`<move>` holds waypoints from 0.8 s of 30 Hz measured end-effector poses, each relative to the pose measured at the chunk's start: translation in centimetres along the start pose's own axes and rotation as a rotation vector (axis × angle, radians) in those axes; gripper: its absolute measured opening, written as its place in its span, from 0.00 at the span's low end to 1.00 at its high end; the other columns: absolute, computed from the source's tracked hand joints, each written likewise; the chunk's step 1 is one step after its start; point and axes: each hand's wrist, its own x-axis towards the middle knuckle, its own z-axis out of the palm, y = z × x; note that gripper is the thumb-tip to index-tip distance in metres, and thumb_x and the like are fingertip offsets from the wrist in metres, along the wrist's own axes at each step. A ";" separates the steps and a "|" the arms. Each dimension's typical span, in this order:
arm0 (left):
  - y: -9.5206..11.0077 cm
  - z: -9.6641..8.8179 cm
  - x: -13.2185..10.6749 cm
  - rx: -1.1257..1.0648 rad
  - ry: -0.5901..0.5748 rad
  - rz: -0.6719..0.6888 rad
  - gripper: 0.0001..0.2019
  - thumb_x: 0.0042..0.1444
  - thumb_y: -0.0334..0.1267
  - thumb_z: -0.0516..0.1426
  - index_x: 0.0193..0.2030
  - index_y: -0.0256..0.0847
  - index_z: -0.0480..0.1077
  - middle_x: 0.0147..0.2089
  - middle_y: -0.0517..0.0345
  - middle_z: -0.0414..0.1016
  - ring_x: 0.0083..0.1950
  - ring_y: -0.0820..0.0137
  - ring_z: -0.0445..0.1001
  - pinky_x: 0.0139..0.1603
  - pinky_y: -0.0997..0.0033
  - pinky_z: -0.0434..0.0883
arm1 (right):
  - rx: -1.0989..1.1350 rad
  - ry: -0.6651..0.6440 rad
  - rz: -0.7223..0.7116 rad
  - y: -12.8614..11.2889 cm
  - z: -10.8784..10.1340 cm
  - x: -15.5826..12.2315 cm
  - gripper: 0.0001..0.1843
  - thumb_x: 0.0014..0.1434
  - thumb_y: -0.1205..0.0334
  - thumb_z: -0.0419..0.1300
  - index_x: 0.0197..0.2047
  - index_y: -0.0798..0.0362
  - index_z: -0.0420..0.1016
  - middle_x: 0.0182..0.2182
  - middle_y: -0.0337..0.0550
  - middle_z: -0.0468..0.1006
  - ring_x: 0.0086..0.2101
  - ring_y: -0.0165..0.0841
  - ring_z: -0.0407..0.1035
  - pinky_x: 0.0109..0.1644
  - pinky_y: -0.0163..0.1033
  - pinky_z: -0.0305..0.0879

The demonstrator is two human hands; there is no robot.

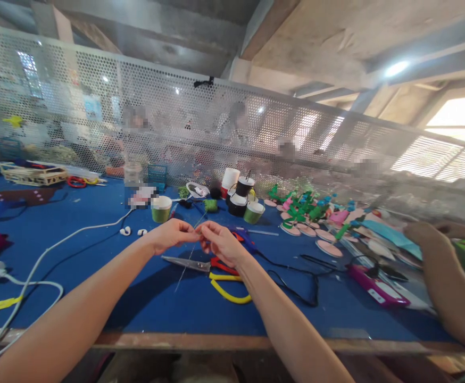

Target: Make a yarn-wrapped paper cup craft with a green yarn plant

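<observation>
My left hand (172, 234) and my right hand (222, 243) meet above the middle of the blue table, fingertips pinched close together. Between them runs a thin, straight strand (184, 272), slanting down toward the table's front; whether it is thread or wire I cannot tell. Any small piece at the fingertips is hidden. Beneath the hands lie scissors (188, 263) with red and yellow handles, partly covered by my right wrist. Just behind that wrist is a blue tool (245, 238) with a black cord, resembling a glue gun. A green yarn ball (210, 205) sits beyond my fingers.
Small green-and-white pots (161, 209) and black pots (237, 205) stand behind. Pink discs (329, 248) with green figures fill the right. White cables (76, 230) cross the left. A co-worker's arm (442, 266) reaches in at right, near a magenta box (376, 285). A perforated screen (216, 127) bounds the back.
</observation>
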 end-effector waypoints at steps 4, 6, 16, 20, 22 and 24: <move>0.0 0.0 -0.1 -0.032 -0.039 -0.017 0.14 0.36 0.42 0.59 0.18 0.35 0.61 0.17 0.69 0.55 0.20 0.81 0.49 0.21 0.77 0.47 | -0.008 0.034 0.009 0.0 0.0 0.0 0.19 0.36 0.50 0.64 0.23 0.54 0.62 0.13 0.29 0.64 0.16 0.21 0.56 0.20 0.29 0.52; 0.0 0.0 0.0 -0.006 -0.027 -0.007 0.13 0.36 0.42 0.59 0.19 0.35 0.62 0.17 0.68 0.56 0.20 0.81 0.49 0.21 0.77 0.47 | -0.028 0.060 -0.008 0.2 0.0 0.1 0.18 0.38 0.50 0.63 0.21 0.54 0.61 0.12 0.29 0.63 0.15 0.20 0.54 0.20 0.29 0.51; 0.3 0.4 -0.1 0.114 0.074 0.030 0.10 0.36 0.38 0.58 0.17 0.35 0.63 0.14 0.70 0.53 0.19 0.80 0.48 0.21 0.76 0.46 | -0.294 0.173 -0.099 0.6 0.2 0.4 0.17 0.44 0.52 0.60 0.19 0.54 0.59 0.10 0.28 0.59 0.14 0.21 0.52 0.19 0.30 0.49; 0.3 0.2 -0.1 0.073 0.044 0.025 0.08 0.36 0.38 0.58 0.19 0.34 0.65 0.16 0.68 0.58 0.20 0.80 0.50 0.21 0.77 0.47 | -0.156 0.026 -0.043 0.3 -0.1 0.1 0.17 0.45 0.48 0.58 0.28 0.54 0.63 0.18 0.31 0.66 0.18 0.23 0.59 0.21 0.31 0.55; 0.2 0.2 0.0 0.053 0.023 0.019 0.08 0.36 0.38 0.57 0.21 0.34 0.67 0.18 0.66 0.61 0.20 0.80 0.52 0.21 0.77 0.49 | -0.078 -0.033 -0.028 0.1 -0.3 0.0 0.19 0.44 0.48 0.59 0.32 0.53 0.63 0.20 0.32 0.67 0.20 0.24 0.61 0.21 0.31 0.56; 0.1 0.2 0.0 0.042 0.009 0.013 0.08 0.36 0.38 0.57 0.20 0.34 0.67 0.18 0.66 0.61 0.20 0.81 0.52 0.21 0.77 0.49 | -0.072 -0.038 -0.028 0.0 -0.5 0.0 0.18 0.42 0.49 0.60 0.30 0.54 0.63 0.19 0.31 0.66 0.20 0.23 0.60 0.21 0.30 0.56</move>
